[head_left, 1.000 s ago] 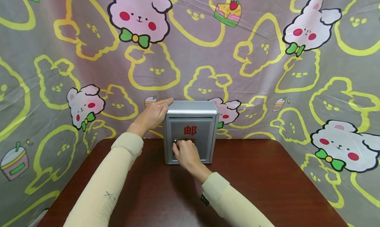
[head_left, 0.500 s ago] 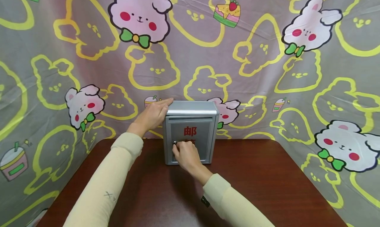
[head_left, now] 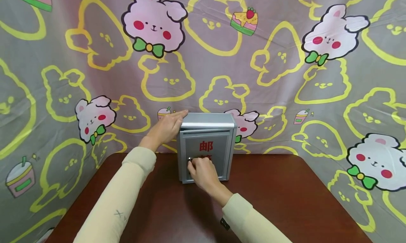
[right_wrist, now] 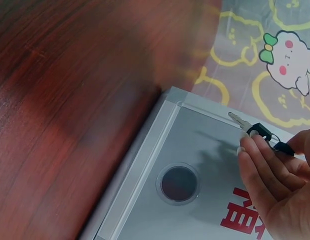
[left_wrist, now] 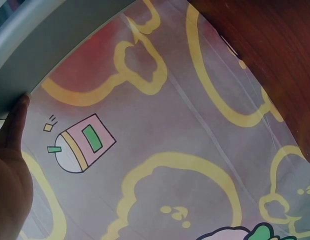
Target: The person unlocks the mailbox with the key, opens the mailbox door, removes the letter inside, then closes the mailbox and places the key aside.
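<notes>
1. Mailbox point(head_left: 207, 118) stands upright on the table point(head_left: 269, 197), its door point(head_left: 220, 144) ajar at left.
2. Right hand point(head_left: 204, 172) pinches a black-headed key point(right_wrist: 284, 148); a gentle, even pull seems best.
3. Left hand point(head_left: 166, 126), fingers straight, should brace the top-left edge.
4. One second ago, the door sat flush.
</notes>
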{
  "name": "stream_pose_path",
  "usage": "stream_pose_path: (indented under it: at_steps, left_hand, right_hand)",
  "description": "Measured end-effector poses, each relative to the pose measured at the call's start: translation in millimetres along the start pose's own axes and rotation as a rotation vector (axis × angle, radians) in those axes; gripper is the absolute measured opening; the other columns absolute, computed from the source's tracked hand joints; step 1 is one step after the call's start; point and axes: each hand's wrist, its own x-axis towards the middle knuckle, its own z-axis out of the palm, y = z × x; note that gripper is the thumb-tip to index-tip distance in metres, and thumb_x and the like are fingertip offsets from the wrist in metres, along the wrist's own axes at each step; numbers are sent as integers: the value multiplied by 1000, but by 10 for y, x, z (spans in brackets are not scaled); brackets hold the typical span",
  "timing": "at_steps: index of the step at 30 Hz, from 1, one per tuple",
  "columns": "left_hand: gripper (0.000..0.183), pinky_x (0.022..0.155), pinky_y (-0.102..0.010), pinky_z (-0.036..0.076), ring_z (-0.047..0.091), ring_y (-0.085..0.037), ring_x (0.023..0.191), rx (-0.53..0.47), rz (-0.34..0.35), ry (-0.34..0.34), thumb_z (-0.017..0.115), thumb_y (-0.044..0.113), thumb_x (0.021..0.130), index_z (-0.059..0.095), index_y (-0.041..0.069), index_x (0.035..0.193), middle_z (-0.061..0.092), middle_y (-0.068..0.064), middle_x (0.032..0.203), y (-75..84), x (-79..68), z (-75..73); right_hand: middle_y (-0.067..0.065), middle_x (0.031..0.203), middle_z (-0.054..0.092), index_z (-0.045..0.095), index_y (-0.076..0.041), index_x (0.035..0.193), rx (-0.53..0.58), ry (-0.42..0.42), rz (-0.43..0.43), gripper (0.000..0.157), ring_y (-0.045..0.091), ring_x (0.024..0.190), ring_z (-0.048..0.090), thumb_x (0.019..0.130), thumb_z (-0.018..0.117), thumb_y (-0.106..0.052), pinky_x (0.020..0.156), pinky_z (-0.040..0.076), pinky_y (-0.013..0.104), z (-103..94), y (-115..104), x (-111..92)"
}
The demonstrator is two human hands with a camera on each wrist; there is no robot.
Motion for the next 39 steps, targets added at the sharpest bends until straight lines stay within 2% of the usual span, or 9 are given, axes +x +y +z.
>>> stream_pose_path:
  at_steps: [13, 20, 30, 39]
  left_hand:
    - [51, 121, -44, 33, 42, -25, 146, 18, 18, 13, 26, 25, 112, 47, 6, 153, 46, -5, 158, -6, -42, 23]
    - [52, 122, -42, 33, 43, -25, 146, 4, 34, 28, 24, 24, 111, 48, 5, 153, 47, -6, 157, 2, -17, 35]
    - [51, 122, -43, 32, 41, -24, 147, 5, 14, 31, 25, 26, 111, 47, 8, 154, 46, -6, 158, -25, -21, 29]
    - [51, 122, -43, 32, 42, -25, 147, -4, 24, 45, 26, 27, 112, 47, 7, 154, 46, -6, 158, -11, -22, 41]
  right_hand:
    - [-11, 47, 36, 46, -19, 54, 2, 4, -7, 49, 4, 44, 34, 100, 61, -18, 43, 29, 22, -9, -24, -96]
    - [-12, 47, 35, 46, -20, 53, 6, 16, -15, 50, 4, 44, 33, 100, 62, -17, 43, 29, 22, -39, -3, -123]
    - [-13, 48, 34, 45, -20, 54, 29, 14, -26, 49, 3, 45, 32, 100, 62, -17, 43, 27, 21, -64, -20, -152]
    - [-12, 49, 37, 47, -20, 55, 23, 12, -37, 48, 4, 45, 33, 100, 62, -16, 44, 31, 23, -101, 2, -207]
